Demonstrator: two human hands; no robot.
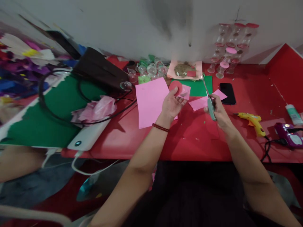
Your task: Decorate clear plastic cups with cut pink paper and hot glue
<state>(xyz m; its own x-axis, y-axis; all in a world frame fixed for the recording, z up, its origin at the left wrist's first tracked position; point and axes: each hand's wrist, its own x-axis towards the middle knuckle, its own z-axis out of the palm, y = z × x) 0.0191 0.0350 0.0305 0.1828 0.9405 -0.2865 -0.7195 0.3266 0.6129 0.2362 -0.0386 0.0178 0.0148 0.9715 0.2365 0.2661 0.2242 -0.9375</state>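
Note:
In my left hand (172, 105), wearing a beaded bracelet (161, 127), a red paper circle (175, 87) is pinched under the thumb. Beside it, at the fingertips, is a small pink paper piece (186, 92) with something pale or clear on it; I cannot tell how it is held. My right hand (220, 113) grips scissors (210, 107) by their teal handles, blades pointing away from me. A pink sheet (150, 104) lies left of my left hand. A pink strip (199, 103) and a green sheet (196, 88) lie beyond the hands.
To the right are a black phone (227, 93), yellow glue gun (252, 119), purple corded device (289, 135) and glue bottle (294, 114). Clear plastic cup towers (223, 58) stand at the wall. Left are a power bank (87, 138), crumpled pink plastic (99, 108), a black cable (56, 118) and a person's arm (21, 162).

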